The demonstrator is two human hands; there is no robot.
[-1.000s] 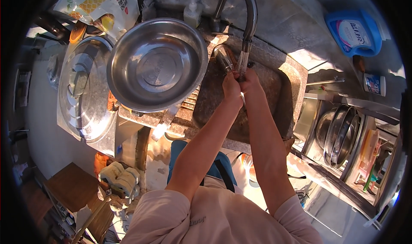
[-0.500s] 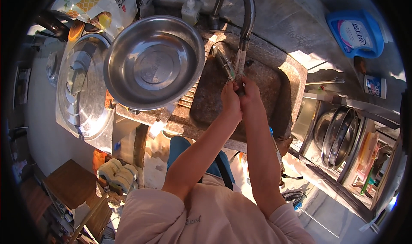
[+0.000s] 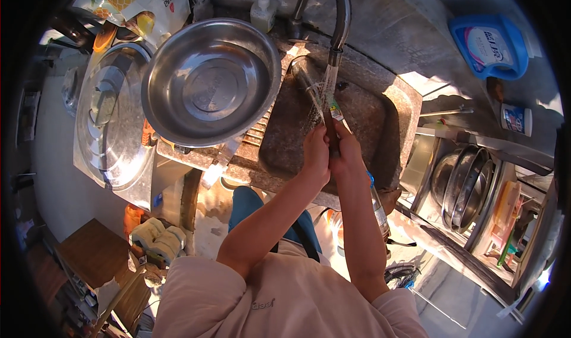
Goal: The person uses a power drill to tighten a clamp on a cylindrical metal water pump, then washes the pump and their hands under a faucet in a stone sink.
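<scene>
Both my hands are over the stone sink point(image 3: 285, 141), under water running from the faucet point(image 3: 340, 22). My left hand point(image 3: 316, 152) is closed, fingers curled against a slim dark brown stick-like utensil point(image 3: 329, 130). Close beside it, my right hand point(image 3: 347, 149) is closed on the same utensil. The utensil's exact kind does not show, and its lower end is hidden by the hands. A long, shiny thing with a rounded end point(image 3: 303, 71) slants down to just above my hands; whether it joins the utensil I cannot tell. A small green-and-white piece point(image 3: 336, 110) shows above my right hand.
A steel basin point(image 3: 172, 121) stands left of the sink, beside a large metal lid point(image 3: 89, 141). Behind are a pump bottle point(image 3: 262, 13) and a blue detergent jug point(image 3: 517, 46). Pans point(image 3: 461, 183) stand in a rack at right. A clear bottle point(image 3: 379, 210) shows by my right forearm.
Both hands have drawn back toward me, bringing the brown utensil with them. More of it shows, and water now splashes at its upper end.
</scene>
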